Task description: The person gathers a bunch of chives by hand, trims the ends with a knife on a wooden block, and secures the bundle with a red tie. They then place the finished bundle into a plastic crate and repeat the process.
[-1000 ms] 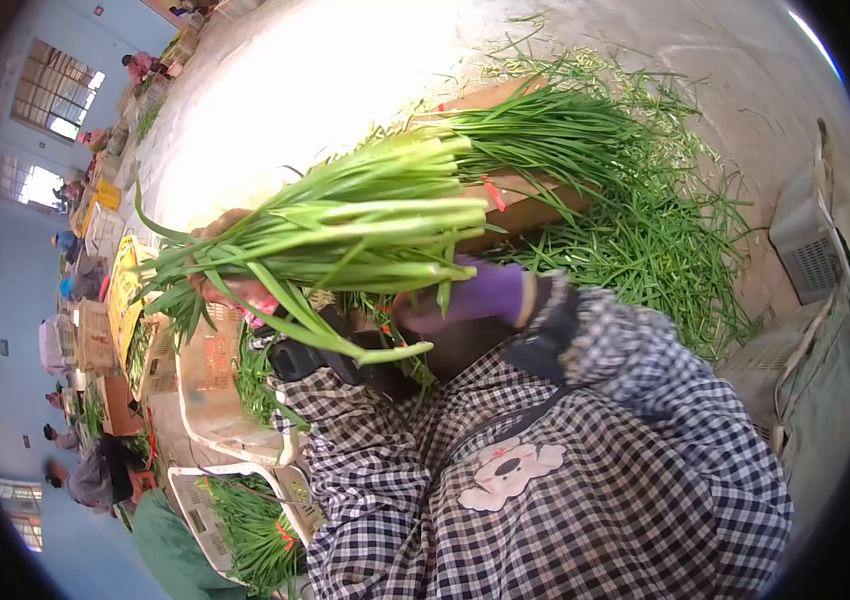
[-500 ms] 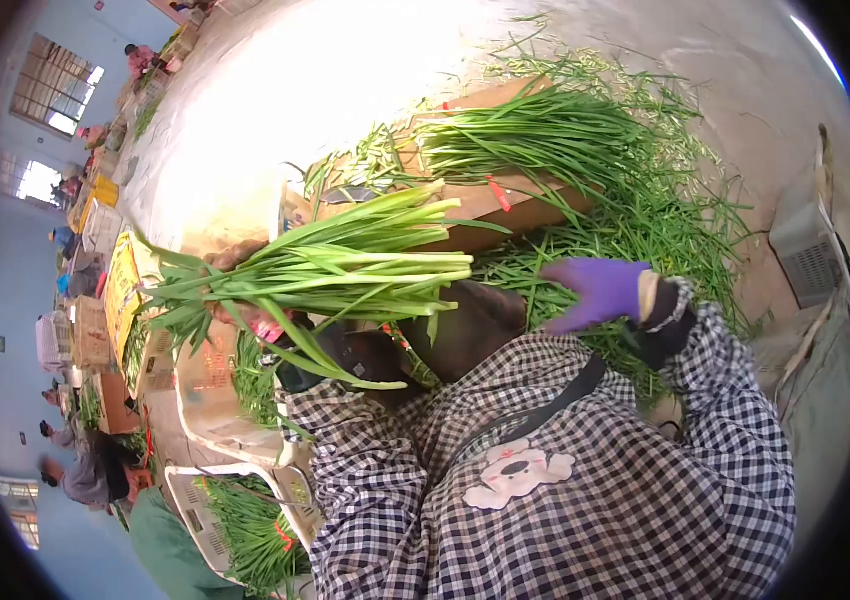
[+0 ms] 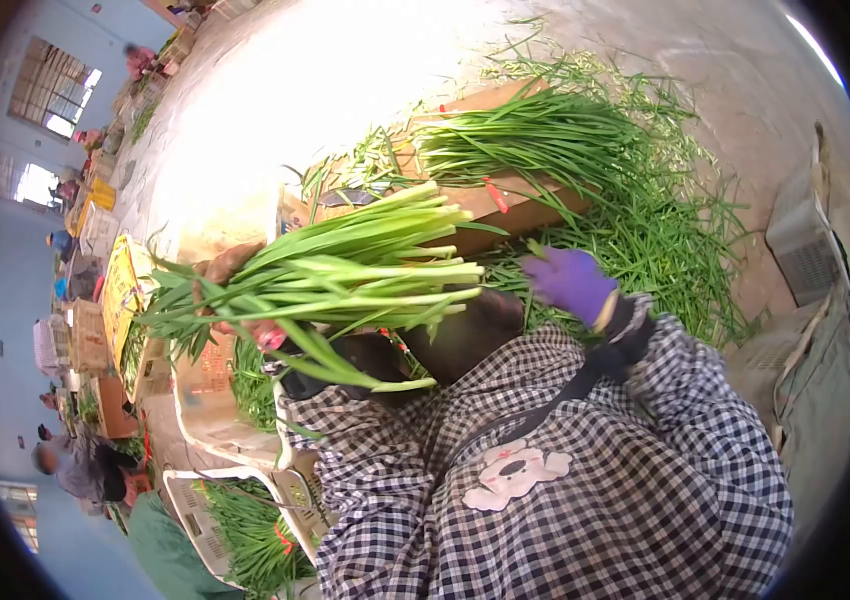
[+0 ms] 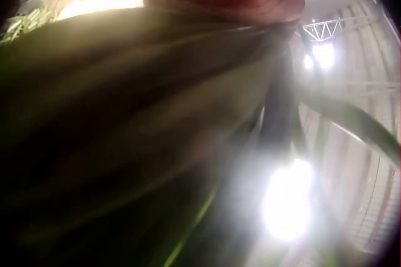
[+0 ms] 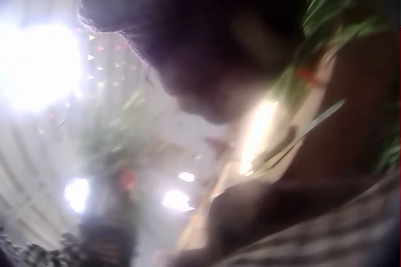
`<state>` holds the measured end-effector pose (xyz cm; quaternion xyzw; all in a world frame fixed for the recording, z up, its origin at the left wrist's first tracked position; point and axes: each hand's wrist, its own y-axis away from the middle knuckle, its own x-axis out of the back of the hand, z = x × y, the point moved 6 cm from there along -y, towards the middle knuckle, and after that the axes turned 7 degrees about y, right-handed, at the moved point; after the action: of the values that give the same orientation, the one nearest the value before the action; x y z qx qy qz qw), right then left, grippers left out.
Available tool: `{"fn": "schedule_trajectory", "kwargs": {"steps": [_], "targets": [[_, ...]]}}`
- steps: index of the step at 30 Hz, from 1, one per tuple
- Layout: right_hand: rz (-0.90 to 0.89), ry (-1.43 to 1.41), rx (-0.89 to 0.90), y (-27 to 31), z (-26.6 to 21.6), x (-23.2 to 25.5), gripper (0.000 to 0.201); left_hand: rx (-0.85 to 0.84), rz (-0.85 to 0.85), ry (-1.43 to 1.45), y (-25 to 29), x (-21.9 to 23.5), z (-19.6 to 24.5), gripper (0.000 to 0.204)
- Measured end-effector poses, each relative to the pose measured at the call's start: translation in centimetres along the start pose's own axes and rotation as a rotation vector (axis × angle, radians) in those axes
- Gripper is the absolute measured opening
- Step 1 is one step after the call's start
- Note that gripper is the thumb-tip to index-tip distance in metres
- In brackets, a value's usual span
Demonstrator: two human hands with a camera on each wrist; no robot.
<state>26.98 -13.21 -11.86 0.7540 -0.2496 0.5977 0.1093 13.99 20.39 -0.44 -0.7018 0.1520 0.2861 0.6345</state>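
Note:
My left hand (image 3: 232, 263) grips a thick bunch of garlic chives (image 3: 355, 265), raised in front of my chest, pale cut ends pointing right. The leafy ends droop past the fingers on the left, and one longer stalk hangs below the others. In the left wrist view the dark, blurred leaves (image 4: 138, 110) fill most of the picture. My right hand (image 3: 573, 285), in a purple glove, is apart from the bunch, to its right and over loose leaves. Its fingers look loosely extended though blurred, with a bit of green overlapping their tips.
Chives with red ties (image 3: 535, 140) lie on a brown cardboard box (image 3: 470, 205) ahead. Trimmed leaves (image 3: 665, 240) are heaped around it on the floor. A plastic crate (image 3: 200, 520) with tied chives stands lower left, a grey crate (image 3: 805, 245) far right. People sit farther back.
My right hand moved away from the bunch to the right, fingers spread, then came back slightly left. The left hand keeps its grip; the bunch dropped a little.

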Motion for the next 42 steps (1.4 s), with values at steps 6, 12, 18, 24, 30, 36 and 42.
{"fn": "schedule_trajectory", "kwargs": {"steps": [6,12,18,24,30,36,42], "targets": [[-0.463,-0.961,0.164,-1.0,-5.2,2.8,0.058,0.375,0.309,0.082,3.2,2.0,3.6,0.016],[-0.149,-1.336,0.525,-3.2,-9.9,0.2,0.036,-0.141,0.08,-0.21,-2.9,-1.1,-4.2,0.014],[0.097,-0.629,-0.263,0.6,0.9,0.3,0.021,0.359,0.117,-0.144,0.2,-2.8,5.4,0.024],[-0.289,-0.132,0.029,2.4,1.8,2.2,0.06,0.144,-0.413,-1.301,-0.7,-5.4,-1.2,0.031],[0.236,-0.229,0.286,-4.3,-8.6,10.9,0.047,-0.352,0.129,-0.303,-0.8,-2.3,-1.1,0.008],[0.231,-0.145,0.391,-2.7,-9.1,10.4,0.028,-0.179,0.172,-0.346,1.3,-1.0,-0.2,0.009],[-0.124,-0.051,0.121,4.8,2.4,5.7,0.029,-0.339,0.572,-0.855,4.0,0.8,3.0,0.019]]}}
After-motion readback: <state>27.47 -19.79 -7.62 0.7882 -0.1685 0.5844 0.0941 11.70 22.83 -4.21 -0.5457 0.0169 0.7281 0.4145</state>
